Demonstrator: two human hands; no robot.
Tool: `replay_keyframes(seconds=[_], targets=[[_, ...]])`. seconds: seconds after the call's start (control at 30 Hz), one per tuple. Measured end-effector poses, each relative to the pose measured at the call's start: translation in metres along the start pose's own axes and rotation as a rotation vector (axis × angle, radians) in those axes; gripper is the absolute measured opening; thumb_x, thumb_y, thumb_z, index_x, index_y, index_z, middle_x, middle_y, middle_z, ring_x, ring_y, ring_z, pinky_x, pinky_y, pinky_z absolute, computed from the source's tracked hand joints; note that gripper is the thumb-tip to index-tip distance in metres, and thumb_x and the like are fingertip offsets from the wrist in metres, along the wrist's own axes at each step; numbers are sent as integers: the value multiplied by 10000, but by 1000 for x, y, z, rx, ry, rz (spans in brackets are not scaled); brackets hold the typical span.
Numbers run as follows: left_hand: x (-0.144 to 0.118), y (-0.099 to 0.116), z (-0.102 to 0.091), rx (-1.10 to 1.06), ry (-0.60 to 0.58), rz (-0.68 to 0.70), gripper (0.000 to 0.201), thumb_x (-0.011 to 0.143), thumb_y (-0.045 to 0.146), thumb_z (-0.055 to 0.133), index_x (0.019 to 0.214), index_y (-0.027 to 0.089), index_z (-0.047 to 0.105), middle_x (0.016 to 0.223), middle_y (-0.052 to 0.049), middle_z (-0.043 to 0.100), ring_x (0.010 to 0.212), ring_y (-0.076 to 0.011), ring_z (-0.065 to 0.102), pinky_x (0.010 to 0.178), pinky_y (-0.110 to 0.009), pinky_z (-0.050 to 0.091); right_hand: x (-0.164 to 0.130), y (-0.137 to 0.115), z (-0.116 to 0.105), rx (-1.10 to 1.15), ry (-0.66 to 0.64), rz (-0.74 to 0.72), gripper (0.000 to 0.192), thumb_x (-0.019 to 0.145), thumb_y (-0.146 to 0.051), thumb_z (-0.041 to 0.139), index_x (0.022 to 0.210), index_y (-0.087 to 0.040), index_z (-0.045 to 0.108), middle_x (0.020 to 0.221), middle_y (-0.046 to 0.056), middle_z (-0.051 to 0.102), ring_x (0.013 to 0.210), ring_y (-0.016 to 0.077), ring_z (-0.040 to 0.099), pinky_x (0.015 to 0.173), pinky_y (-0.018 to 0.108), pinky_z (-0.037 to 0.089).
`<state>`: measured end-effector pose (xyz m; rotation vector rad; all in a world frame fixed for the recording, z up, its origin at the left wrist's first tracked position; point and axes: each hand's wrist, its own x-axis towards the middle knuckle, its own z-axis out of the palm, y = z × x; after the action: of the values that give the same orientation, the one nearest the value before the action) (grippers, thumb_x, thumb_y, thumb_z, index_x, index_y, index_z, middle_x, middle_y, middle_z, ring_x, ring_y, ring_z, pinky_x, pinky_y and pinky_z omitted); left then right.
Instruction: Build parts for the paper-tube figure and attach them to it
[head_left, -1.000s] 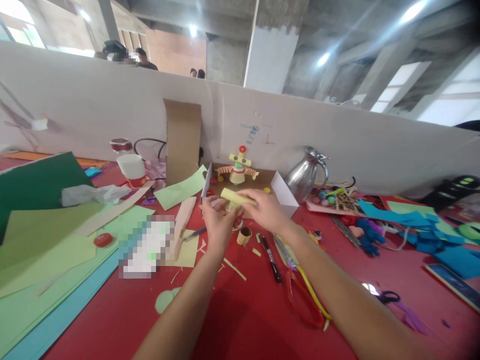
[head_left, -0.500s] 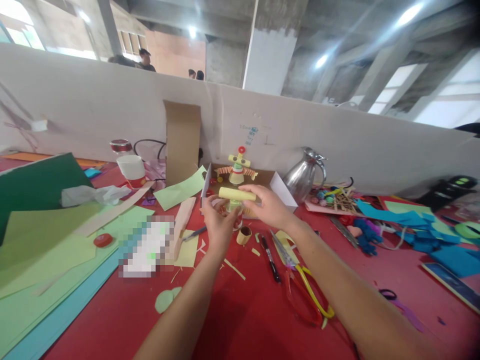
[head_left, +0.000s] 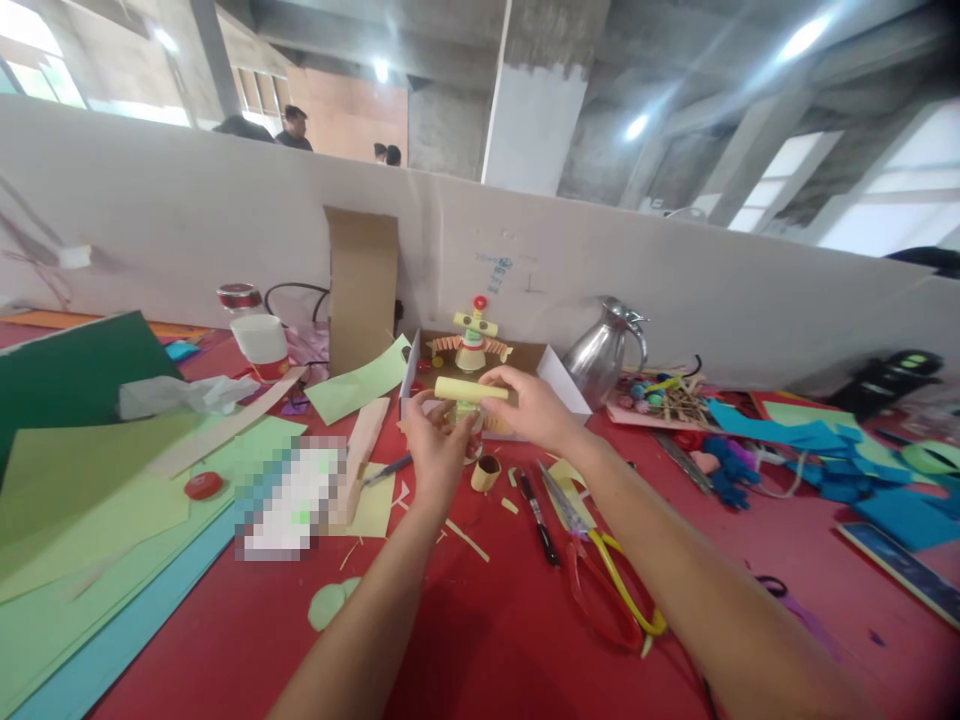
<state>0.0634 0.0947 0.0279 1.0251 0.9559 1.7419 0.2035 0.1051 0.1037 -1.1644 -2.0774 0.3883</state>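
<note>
A rolled yellow paper tube lies level between my two hands above the red table. My right hand pinches its right end. My left hand grips a small paper-cup piece just under the tube, fingers touching the tube's left end. Behind them an open cardboard box holds a paper craft figure with a red top. A short brown tube stands on the table below my hands.
Green and blue paper sheets cover the left. A black marker, red-and-yellow scissors, a steel jug, blue paper scraps and craft sticks lie to the right. A white partition closes the back; people stand beyond it.
The tube's right end has risen from tilted to level between my hands. My hands stay in place in front of the box.
</note>
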Motion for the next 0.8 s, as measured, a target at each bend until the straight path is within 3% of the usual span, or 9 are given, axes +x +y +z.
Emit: replay_keyframes(seconds=[0.37,0.63,0.8], targets=[[-2,7,1,-46,-45,-6,628,668,268,815,1117,238,376,1066,-54,639,483,-80,617,437,-234,530,-2,2,3,-27,23,6,187,836,-201,621,1020,-231,638,1008,27,718,916,213,650,801,322,470],[0,2,2,-38,-40,-3,605,673,255,799,1092,236,363,1004,-36,635,418,-70,578,358,-196,448,-1,6,3,-33,16,44,150,848,-191,601,986,-236,639,982,29,720,871,210,651,780,320,473],[1,2,1,-29,-36,-12,604,666,230,795,1082,239,358,993,-27,630,415,-68,568,359,-204,449,2,3,1,-50,-8,116,138,857,-207,588,985,-228,636,925,24,712,746,185,624,721,311,461]])
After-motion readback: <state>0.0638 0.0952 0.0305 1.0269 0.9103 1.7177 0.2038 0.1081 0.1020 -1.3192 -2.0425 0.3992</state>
